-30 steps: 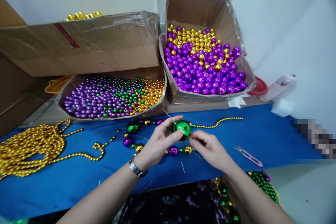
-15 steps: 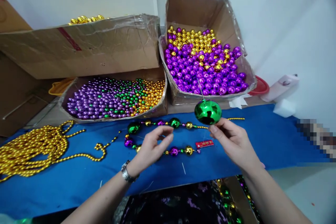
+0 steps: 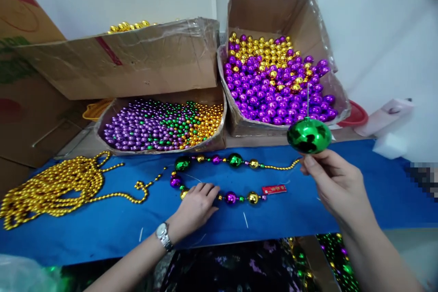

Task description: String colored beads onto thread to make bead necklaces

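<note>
A large shiny green ball bead [image 3: 309, 136], with a thin pale wire standing up from its top, is pinched from below by the thumb and fingers of my right hand [image 3: 337, 178]. It is held above the blue cloth. My left hand [image 3: 196, 203], with a watch on the wrist, lies over the lower run of a bead garland [image 3: 235, 160] of green, purple and gold balls. Its fingers are stretched across the strand with the thumb apart, covering some beads. The garland curves in a U on the cloth, and its gold small-bead end [image 3: 280, 167] runs towards my right hand.
A heap of gold bead strings [image 3: 56, 187] lies on the blue cloth [image 3: 116, 223] at left. Behind stand a carton of small mixed beads [image 3: 137, 123] and a carton of purple and gold balls [image 3: 263, 96]. A red label [image 3: 274, 189] lies near the garland's end.
My left hand has come down from above the garland onto its lower run. My right hand has moved right with the green bead, and the view has shifted slightly.
</note>
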The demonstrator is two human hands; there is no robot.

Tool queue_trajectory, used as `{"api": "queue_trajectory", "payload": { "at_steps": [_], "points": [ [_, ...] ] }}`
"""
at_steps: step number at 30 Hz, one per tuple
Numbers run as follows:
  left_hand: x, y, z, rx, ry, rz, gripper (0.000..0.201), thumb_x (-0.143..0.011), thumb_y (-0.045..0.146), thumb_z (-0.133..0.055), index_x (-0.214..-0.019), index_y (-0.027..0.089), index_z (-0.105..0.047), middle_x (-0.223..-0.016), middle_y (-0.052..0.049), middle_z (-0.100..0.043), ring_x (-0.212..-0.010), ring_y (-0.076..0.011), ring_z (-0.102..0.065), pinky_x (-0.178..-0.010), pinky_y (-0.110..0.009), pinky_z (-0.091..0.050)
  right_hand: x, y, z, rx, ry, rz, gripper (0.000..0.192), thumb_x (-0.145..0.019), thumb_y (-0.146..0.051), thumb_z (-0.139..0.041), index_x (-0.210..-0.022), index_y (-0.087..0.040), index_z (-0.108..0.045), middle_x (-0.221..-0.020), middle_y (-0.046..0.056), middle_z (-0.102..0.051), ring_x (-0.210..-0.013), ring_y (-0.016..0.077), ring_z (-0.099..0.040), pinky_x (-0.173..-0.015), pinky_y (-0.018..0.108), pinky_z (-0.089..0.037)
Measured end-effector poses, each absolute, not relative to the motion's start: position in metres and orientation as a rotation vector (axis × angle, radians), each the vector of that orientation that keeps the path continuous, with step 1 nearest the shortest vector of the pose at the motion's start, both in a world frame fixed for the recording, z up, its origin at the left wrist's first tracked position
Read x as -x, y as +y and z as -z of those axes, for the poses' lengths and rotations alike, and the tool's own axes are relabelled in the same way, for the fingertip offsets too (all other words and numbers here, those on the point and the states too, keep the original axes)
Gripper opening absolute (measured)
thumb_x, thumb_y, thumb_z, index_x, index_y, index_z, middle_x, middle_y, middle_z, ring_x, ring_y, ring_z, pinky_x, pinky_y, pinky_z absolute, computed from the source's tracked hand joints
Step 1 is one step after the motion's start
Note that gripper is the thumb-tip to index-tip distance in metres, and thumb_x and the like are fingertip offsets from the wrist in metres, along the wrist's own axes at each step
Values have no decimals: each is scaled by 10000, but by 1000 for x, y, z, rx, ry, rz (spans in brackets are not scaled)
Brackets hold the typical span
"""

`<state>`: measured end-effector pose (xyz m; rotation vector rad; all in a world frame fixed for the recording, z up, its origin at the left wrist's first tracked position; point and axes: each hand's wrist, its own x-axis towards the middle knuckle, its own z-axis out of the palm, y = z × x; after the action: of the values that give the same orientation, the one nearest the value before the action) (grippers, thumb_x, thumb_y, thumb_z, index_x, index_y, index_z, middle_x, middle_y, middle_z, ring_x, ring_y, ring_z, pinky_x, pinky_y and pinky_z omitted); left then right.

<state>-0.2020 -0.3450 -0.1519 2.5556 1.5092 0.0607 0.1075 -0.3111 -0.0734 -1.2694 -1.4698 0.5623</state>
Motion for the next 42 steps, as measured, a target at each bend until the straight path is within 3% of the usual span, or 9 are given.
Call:
{"api": "queue_trajectory", "payload": {
  "at_steps": [11, 19, 27, 32, 38, 42],
  "points": [
    [216, -333, 144, -2530, 1608, 176, 368, -828, 345, -548, -1155, 177, -535, -1029, -120, -610, -922, -289, -568, -743, -382, -484, -111, -310, 67, 1271, -1435, -633, 126, -839, -333, -615, -896, -221, -623, -723, -13, -605, -650, 118, -565, -589, 226, -445],
    [208, -302, 87, -2454, 1379, -375, 333, -878, 386, -477, -1164, 224, -528, -1090, -84, -624, -944, -222, -605, -805, -323, -489, -107, -305, 85, 1307, -1576, -706, 129, -874, -335, -551, -895, -212, -588, -765, -1, -589, -689, 135, -584, -591, 216, -442],
    [182, -225, 6, -2346, 1306, -803, 198, -883, 291, -489, -986, 204, -634, -924, -18, -687, -821, -152, -636, -719, -232, -476, -98, -305, 106, 1263, -1646, -691, 126, -896, -303, -502, -896, -201, -576, -758, 1, -552, -669, 122, -555, -596, 185, -446],
    [153, -175, -15, -2525, 1221, -878, 194, -867, 270, -511, -955, 176, -656, -866, -29, -694, -764, -147, -630, -717, -246, -459, -96, -304, 109, 1300, -1646, -716, 157, -905, -309, -485, -837, -198, -574, -754, 4, -549, -658, 120, -548, -583, 178, -437],
    [158, -141, -35, -2517, 1326, -1017, 214, -852, 303, -521, -884, 145, -660, -754, -28, -678, -628, -121, -581, -592, -224, -421, -99, -307, 114, 1291, -1726, -663, 129, -901, -295, -485, -862, -202, -567, -770, 23, -575, -694, 136, -570, -611, 179, -459],
    [208, -136, -21, -2528, 1618, -751, 270, -858, 350, -477, -847, 140, -647, -690, -22, -660, -577, -122, -549, -551, -223, -383, -101, -309, 124, 1302, -1766, -639, 186, -894, -305, -490, -741, -204, -523, -681, 6, -528, -599, 119, -534, -537, 157, -450]
  ]
}}
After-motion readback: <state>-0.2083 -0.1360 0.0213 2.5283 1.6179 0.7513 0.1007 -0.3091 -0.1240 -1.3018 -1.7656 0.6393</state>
